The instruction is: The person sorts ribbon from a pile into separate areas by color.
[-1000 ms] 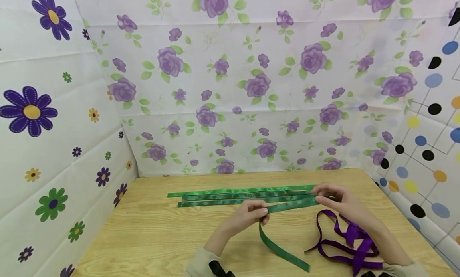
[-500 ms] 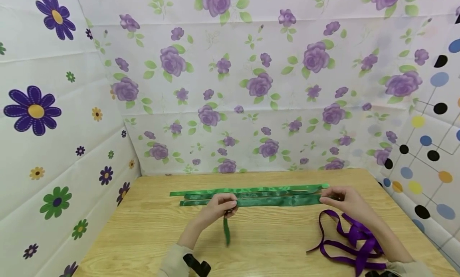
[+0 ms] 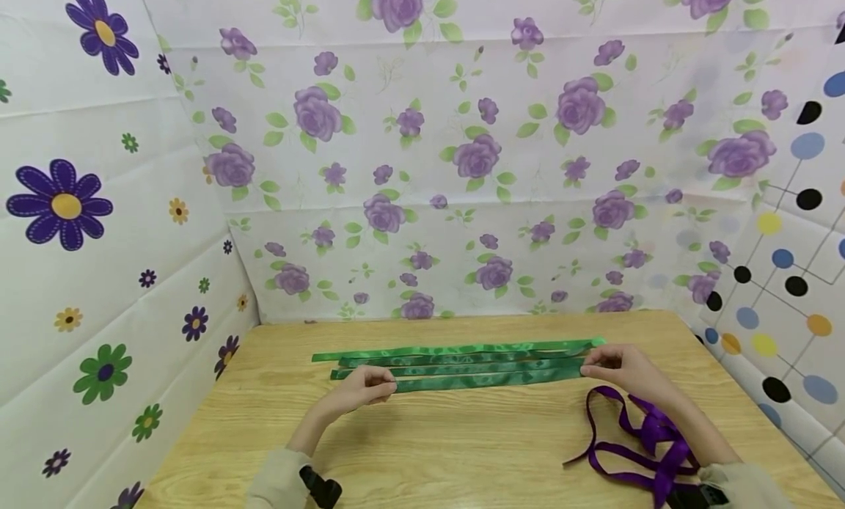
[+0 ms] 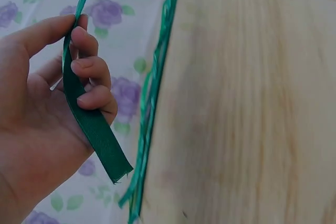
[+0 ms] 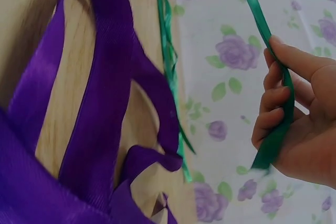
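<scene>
A dark green ribbon (image 3: pixel 488 381) stretches nearly straight between both hands in the head view. My left hand (image 3: pixel 359 390) pinches it between thumb and forefinger near its left end. In the left wrist view the cut tail of the green ribbon (image 4: pixel 105 145) runs down across the palm, with the other fingers curled beside it. My right hand (image 3: pixel 627 370) pinches the opposite end, and that tail (image 5: pixel 275 142) lies along the palm in the right wrist view. Just behind, several green ribbons (image 3: pixel 422 351) lie side by side on the table, the farthest one brighter green.
A loosely looped purple ribbon (image 3: pixel 670 458) lies on the wooden table (image 3: pixel 475 450) at the right, close under the right forearm. Flowered cloth (image 3: pixel 422 164) hangs behind the table, with a daisy-print cloth at the left and a dotted one at the right.
My left hand has slid left along the green ribbon to near its end, and the hanging tail has dropped from the head view. The ribbon is now drawn out, nearer than the others.
</scene>
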Tool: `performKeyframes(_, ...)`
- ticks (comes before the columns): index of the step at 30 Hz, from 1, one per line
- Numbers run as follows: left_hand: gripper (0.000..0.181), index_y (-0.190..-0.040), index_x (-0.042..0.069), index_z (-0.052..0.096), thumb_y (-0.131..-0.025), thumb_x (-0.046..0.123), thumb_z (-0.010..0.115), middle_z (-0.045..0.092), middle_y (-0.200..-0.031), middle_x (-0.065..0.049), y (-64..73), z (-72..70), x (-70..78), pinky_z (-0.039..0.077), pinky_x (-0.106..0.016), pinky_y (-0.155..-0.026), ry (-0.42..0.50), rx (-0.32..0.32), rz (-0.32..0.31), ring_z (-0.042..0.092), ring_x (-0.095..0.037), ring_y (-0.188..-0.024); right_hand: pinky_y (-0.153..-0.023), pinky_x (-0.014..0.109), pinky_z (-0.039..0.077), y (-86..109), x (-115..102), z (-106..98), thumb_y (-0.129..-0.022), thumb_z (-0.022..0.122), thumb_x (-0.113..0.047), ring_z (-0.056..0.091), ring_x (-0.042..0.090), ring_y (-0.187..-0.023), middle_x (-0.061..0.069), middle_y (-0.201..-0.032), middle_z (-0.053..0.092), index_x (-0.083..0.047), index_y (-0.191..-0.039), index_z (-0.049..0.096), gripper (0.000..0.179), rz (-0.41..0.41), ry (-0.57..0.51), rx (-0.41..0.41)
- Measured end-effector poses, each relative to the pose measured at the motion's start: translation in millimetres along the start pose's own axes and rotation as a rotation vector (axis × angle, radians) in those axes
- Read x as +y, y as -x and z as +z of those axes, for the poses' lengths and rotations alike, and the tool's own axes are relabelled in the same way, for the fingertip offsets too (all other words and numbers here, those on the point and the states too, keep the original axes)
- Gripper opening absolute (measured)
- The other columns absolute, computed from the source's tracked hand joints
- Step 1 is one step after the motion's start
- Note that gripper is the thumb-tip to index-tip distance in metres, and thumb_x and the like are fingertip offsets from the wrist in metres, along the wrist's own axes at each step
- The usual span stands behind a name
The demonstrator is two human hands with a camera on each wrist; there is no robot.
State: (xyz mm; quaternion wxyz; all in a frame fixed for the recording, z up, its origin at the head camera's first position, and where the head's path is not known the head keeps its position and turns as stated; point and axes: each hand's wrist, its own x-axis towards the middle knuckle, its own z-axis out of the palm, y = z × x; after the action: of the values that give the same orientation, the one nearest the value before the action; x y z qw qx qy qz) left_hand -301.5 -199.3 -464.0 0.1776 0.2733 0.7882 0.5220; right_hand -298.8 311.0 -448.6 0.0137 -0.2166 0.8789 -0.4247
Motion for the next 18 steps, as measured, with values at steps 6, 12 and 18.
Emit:
performKeyframes(6, 0.031, -0.098, -0.013, 0.059, -0.1, 0.018, 0.053, 0.054, -0.074, -0.016, 9.6, -10.2, -21.6, 0.035, -0.023, -0.053, -0.109, 0.106, -0.042, 0.038, -0.006, -0.056, -0.056, 0.026, 0.041, -7.6, 15, 0, -0.094, 0.064, -0.023, 0.048, 0.011, -0.064, 0.01, -0.088, 0.063, -0.009, -0.097, 0.069, 0.015, -0.006, 0.013, -0.051)
performKeyframes(12, 0.024, -0.098, -0.006, 0.066, -0.098, 0.016, 0.057, 0.053, -0.071, -0.016, 13.6, -17.3, -34.3, 0.034, -0.022, -0.055, -0.187, 0.238, -0.079, 0.038, -0.005, -0.058, -0.052, 0.025, 0.034, -17.4, 26, 3, -0.093, 0.064, -0.026, 0.039, 0.004, -0.059, 0.011, -0.08, 0.061, -0.009, -0.095, 0.07, 0.018, 0.036, 0.05, -0.062)
performKeyframes(18, 0.018, -0.095, -0.002, 0.068, -0.094, 0.015, 0.062, 0.059, -0.074, -0.013, 15.4, -18.8, -43.4, 0.038, -0.023, -0.052, -0.216, 0.396, -0.151, 0.041, -0.006, -0.056, -0.051, 0.024, 0.033, -23.6, 35, 4, -0.093, 0.064, -0.029, 0.037, 0.003, -0.056, 0.007, -0.069, 0.055, -0.009, -0.093, 0.071, 0.022, 0.072, 0.069, -0.058)
